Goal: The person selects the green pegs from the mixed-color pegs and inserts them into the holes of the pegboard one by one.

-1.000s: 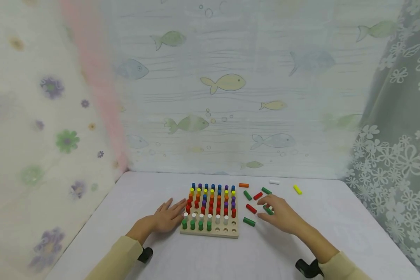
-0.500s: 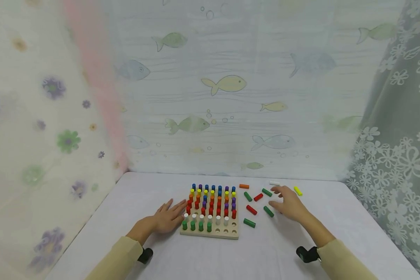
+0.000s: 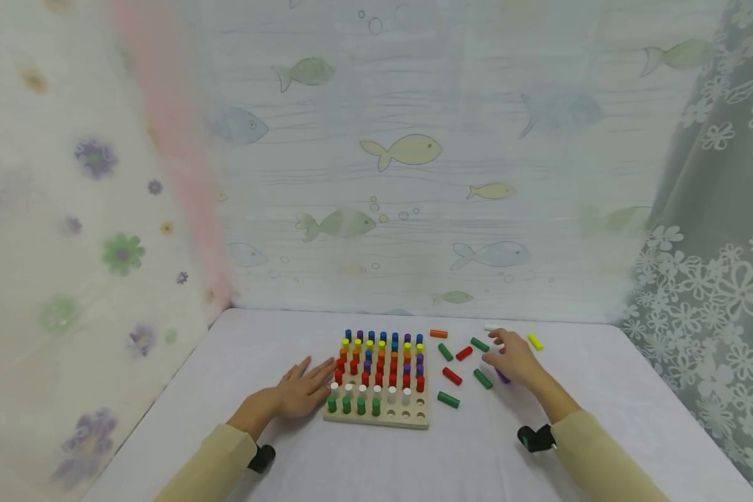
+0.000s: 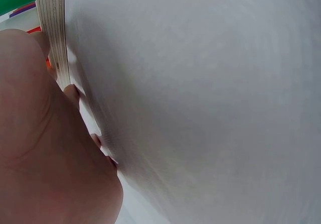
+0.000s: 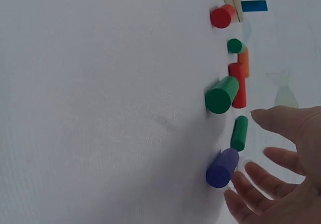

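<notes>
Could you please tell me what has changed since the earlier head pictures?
The right hand has moved farther from the person and slightly rightward. A purple peg now shows at its near edge; whether the peg moved is unclear. Nothing was visibly taken or released. The left hand stays at the side of the pegboard, whose pegs look unchanged.

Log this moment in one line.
Left grip: rests at pegboard edge | Right grip: empty, near purple peg | Pegboard: three front-row holes unfilled
</notes>
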Motion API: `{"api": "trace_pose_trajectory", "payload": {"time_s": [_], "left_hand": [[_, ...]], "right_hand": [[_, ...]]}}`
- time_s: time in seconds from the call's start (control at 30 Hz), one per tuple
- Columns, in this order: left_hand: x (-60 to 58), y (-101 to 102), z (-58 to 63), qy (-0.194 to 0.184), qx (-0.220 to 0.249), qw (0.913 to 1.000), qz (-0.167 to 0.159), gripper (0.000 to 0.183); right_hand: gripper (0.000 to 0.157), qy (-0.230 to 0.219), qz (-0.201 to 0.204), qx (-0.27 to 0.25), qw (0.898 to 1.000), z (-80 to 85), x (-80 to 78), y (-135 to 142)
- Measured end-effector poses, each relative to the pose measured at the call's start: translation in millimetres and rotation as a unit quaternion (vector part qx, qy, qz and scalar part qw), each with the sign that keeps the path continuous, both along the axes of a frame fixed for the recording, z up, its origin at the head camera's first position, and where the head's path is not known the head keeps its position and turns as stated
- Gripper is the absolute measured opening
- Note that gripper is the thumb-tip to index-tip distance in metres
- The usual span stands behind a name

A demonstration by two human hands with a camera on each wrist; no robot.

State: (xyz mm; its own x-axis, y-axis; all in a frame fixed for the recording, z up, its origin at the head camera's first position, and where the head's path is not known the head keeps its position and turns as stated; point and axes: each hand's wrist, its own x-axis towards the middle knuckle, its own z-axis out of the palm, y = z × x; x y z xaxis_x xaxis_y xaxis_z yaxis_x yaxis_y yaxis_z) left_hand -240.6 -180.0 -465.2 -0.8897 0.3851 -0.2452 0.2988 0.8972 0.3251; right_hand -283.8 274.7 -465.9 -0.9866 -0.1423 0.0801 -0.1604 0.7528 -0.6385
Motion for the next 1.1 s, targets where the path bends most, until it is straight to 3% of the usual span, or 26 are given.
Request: {"api": "trace_pose_trajectory", "payload": {"time_s": [0.4, 1.1], "left_hand": [[-1.0, -2, -1.1, -0.004, 0.001, 1.0, 0.0, 0.061], [-2.0, -1, -3.2, -0.005, 0.001, 1.0, 0.003, 0.061]], "right_hand": [[0.049, -0.016, -0.018, 0.013, 1.0, -13.5, -16.0, -2], [0.032, -0.018, -0.052, 0.021, 0.998, -17.7, -28.4, -7]]}}
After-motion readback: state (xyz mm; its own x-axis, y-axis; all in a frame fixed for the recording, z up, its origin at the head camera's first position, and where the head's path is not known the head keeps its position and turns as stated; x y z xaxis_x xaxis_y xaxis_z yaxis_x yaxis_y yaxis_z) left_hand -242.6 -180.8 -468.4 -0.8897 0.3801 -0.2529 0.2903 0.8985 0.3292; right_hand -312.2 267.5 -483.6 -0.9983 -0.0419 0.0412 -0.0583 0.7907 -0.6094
